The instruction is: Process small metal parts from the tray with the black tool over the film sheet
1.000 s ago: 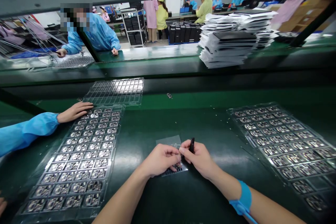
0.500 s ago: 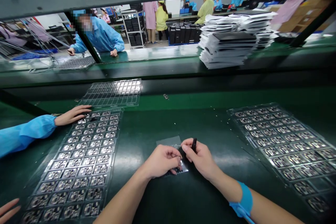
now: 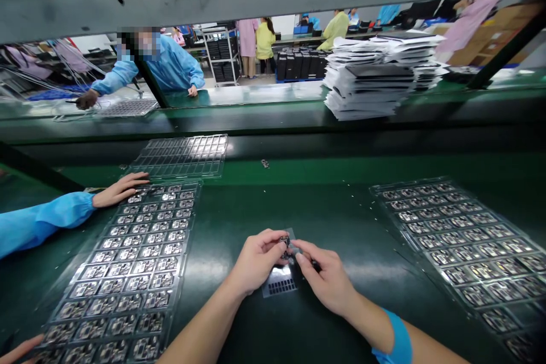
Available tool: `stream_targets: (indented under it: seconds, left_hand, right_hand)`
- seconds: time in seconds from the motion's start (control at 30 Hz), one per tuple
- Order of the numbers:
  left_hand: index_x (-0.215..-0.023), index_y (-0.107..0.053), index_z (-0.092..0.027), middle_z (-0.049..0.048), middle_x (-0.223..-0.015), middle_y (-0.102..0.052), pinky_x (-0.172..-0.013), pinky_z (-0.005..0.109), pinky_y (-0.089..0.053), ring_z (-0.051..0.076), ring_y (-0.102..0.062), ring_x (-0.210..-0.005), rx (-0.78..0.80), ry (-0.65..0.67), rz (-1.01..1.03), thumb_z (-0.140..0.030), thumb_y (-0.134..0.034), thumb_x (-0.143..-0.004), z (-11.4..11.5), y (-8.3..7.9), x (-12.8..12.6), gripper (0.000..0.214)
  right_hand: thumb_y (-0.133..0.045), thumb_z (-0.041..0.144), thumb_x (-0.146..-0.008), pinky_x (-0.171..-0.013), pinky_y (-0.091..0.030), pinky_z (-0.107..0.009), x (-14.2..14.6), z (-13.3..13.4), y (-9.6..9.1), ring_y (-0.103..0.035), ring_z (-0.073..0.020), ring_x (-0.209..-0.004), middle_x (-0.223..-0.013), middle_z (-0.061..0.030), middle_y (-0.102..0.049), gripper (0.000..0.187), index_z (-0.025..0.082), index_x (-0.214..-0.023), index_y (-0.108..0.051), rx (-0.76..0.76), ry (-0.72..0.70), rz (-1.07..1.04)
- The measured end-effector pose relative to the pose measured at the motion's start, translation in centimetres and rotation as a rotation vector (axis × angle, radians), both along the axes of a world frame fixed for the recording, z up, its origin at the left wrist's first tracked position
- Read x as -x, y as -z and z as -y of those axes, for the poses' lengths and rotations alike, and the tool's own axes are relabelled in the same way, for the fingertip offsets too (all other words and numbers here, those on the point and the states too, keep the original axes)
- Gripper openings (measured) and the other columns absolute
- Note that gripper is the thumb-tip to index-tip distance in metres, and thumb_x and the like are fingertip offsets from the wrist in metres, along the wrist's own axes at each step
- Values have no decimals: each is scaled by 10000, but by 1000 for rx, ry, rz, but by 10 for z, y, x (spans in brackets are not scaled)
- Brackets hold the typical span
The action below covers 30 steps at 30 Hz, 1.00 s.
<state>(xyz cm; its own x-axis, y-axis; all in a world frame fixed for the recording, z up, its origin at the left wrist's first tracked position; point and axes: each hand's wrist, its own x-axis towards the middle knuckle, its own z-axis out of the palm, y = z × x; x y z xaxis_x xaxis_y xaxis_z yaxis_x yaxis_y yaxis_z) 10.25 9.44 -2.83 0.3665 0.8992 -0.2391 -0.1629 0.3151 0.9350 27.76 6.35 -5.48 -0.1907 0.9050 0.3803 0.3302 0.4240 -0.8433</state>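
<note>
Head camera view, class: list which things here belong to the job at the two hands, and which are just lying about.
Job: left hand, right hand, small board between them, gridded sheet beneath, left tray, right tray.
Lying about: loose part on the bench, stacked packets beyond.

Factory floor [image 3: 256,81], wire shelving rack [image 3: 220,56]

I see a dark green bench [image 3: 341,210] with a clear tray [image 3: 460,250] showing a grid of silver and black parts. The small held part [image 3: 285,242] is also black and silver. A bright blue wrist strap [image 3: 398,335] matches the co-worker's sleeve [image 3: 46,222].
</note>
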Motion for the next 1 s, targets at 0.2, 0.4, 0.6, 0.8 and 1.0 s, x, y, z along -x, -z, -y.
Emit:
stream_targets:
  seconds: [0.2, 0.4, 0.6, 0.8, 1.0]
  left_hand:
    - [-1021, -708, -166, 37, -952, -514, -741, 297, -583, 195, -635, -895, -53, 12, -21, -400, -721, -771, 0, 4, -1, 343]
    - [-1056, -703, -163, 52, -955, -531, -730, 273, -580, 179, -622, -891, -159, 44, -116, -384, -655, -827, 1, 3, -1, 322]
    - [-1072, -706, -179, 34, -957, -510, -748, 294, -592, 159, -622, -853, -85, 41, -54, -414, -699, -792, 1, 2, -3, 365]
    - [-1094, -706, -185, 16, -906, -487, -713, 264, -586, 134, -614, -805, -29, 130, -28, -427, -715, -785, 4, 4, -4, 392]
    - [-1083, -709, -175, 19, -901, -489, -713, 270, -578, 130, -599, -798, -13, 211, -28, -432, -700, -800, 5, 5, -3, 383]
  right_hand:
    - [-493, 296, -958, -527, -450, -235, 2, 0, 1, -537, -152, -515, -643, 3, -590, 346, 123, -1214, -647, 89, -16, 8]
    - [-477, 352, -965, -559, -438, -258, 4, 0, 5, -493, -161, -519, -596, 18, -512, 394, 118, -1241, -631, 196, -33, -24]
    - [-479, 420, -970, -600, -434, -265, 5, -2, 7, -517, -184, -589, -569, 23, -477, 332, 142, -1036, -649, 337, 33, -197]
    - [-454, 435, -995, -608, -413, -244, 4, -4, 1, -538, -167, -638, -689, -8, -567, 360, 172, -786, -583, 269, -4, -154]
    - [-436, 437, -997, -578, -398, -244, 4, -6, 2, -521, -159, -588, -638, 6, -555, 378, 188, -721, -504, 269, -61, -153]
